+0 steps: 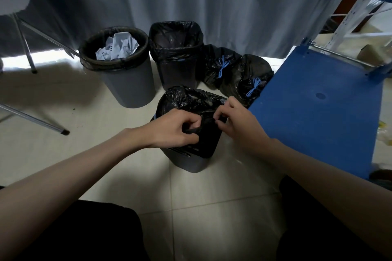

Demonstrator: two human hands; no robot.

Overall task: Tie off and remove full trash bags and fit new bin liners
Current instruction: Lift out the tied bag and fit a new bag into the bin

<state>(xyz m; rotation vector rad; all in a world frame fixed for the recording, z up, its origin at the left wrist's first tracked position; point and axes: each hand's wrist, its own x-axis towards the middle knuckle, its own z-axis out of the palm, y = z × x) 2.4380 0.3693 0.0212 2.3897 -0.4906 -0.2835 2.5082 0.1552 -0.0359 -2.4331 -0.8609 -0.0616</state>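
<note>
Blue platform point(318, 99), 3 o'clock of centre: flat, tilted toward the camera, edge just beside the working bin. Judged to be a trolley or step parked within reach.

Round grey bin point(125, 74), 10 o'clock: liner folded over its rim, crumpled white paper point(117, 47) up to the top. Full, not yet tied off.

Square bin point(177, 53), 12 o'clock: black liner stretched over the rim, interior looks empty. Judged already refitted.

Two tied bags point(235, 70), 1 o'clock, on the floor against the curtain, touching each other, each closed with a blue drawstring bow. Set aside clear of the bins, likely awaiting removal.

Working bin point(191, 154), centre, between the person's knees, kept close so that both hands reach the rim. Its black bag point(191, 99) is bunched above the opening.

Left hand point(176, 131): fingers curled, gripping a gathered fold of the bag at the near rim.

Right hand point(237, 121): fingertips pinching the bag film at the same rim, just beside the left.

Dark film on dark bin; cannot tell whether this is gathering to tie or seating a new liner.
</note>
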